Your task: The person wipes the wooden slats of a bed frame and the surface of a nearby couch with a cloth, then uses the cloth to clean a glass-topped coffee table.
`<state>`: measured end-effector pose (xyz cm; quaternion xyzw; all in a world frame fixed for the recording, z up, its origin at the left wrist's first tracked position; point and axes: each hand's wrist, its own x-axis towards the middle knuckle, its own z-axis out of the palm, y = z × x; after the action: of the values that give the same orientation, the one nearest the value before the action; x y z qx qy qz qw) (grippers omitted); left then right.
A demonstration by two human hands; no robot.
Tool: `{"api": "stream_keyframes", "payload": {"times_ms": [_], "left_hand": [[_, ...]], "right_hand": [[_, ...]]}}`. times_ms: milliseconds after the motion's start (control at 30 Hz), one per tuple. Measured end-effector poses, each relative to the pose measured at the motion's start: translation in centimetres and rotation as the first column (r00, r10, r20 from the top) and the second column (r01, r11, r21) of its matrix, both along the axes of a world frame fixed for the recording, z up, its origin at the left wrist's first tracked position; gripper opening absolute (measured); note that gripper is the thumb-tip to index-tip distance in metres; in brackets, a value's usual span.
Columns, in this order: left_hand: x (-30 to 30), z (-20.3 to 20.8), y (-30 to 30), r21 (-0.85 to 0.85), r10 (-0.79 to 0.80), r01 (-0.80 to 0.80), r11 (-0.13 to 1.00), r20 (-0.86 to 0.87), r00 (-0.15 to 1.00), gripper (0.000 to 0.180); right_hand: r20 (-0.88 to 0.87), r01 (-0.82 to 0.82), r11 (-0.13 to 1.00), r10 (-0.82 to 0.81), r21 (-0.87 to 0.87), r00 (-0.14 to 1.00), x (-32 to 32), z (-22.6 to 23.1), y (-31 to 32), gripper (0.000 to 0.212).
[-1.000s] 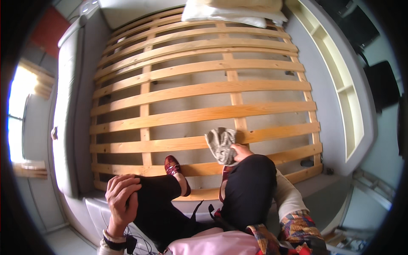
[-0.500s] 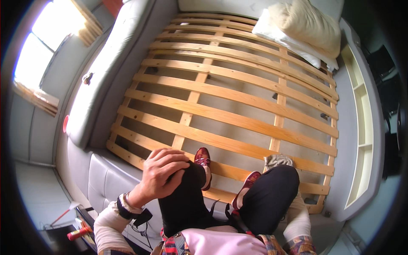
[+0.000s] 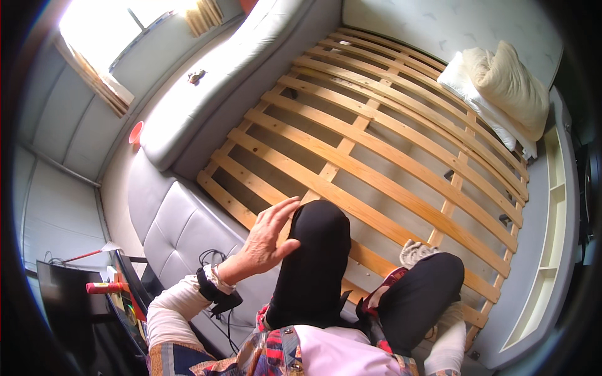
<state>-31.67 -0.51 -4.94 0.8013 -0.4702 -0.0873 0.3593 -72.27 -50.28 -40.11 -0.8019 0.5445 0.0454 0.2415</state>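
Straightening from their curl over the left knee (image 3: 320,250), the left hand's (image 3: 263,240) fingers now extend, thumb apart, apparently free of any load. The greyish cloth (image 3: 416,252) shows at the near right slats (image 3: 347,147), partly behind the right knee (image 3: 429,285). Right hand hidden; its finger state cannot be told. No brand or writing is legible.
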Motion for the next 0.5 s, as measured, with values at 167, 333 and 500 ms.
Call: {"api": "stream_keyframes", "payload": {"times_ms": [167, 333, 500], "left_hand": [[-1.0, -7.4, 8.9, 0.545, 0.188, -0.222, 0.808, 0.119, 0.975, 0.092], [-4.2, -9.6, 13.3, 0.857, 0.194, -0.01, 0.516, -0.105, 0.975, 0.11], [-5.9, -8.2, 14.1, 0.917, 0.235, -0.067, 0.393, -0.03, 0.971, 0.111]], "right_hand": [[0.023, -0.039, 0.999, 0.039, -0.01, 0.999, 0.8, 0.1, -0.6, 0.065], [0.046, -0.068, 0.998, 0.069, -0.018, 0.997, 1.0, 0.2, -1.3, 0.065], [0.076, -0.124, 0.992, 0.124, -0.01, 0.989, 1.2, -0.7, -2.5, 0.066]]}}
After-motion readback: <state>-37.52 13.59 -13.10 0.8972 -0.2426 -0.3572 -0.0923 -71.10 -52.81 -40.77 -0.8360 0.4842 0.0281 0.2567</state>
